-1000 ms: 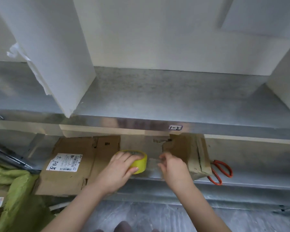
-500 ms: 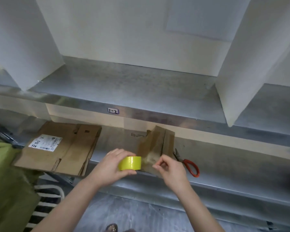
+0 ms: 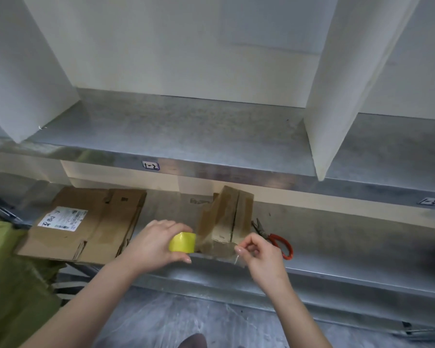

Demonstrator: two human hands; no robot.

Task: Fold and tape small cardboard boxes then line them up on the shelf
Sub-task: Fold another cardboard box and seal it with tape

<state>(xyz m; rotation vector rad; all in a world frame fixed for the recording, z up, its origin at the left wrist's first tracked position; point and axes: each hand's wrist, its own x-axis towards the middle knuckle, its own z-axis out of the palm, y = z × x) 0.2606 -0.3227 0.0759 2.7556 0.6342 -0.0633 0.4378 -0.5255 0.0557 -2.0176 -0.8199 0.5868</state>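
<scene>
My left hand [image 3: 152,243] grips a yellow roll of clear tape [image 3: 182,242] above the front edge of the lower metal shelf [image 3: 349,252]. My right hand [image 3: 260,257] pinches the free end of the tape strip [image 3: 217,248], which stretches between the two hands. Just behind the strip stands a small folded cardboard box [image 3: 227,216], tilted, with a dark seam down its front. A flattened cardboard box [image 3: 93,222] with a white label lies on the same shelf to the left.
Red-handled scissors [image 3: 278,241] lie on the lower shelf right of the small box. The upper metal shelf [image 3: 186,131] has white dividers [image 3: 337,96] at both sides. Green fabric [image 3: 8,280] hangs at the lower left. Grey floor lies below.
My hands have drawn apart, and a longer strip of tape is now pulled off the roll. The roll has turned on edge. The view has shifted right along the shelf.
</scene>
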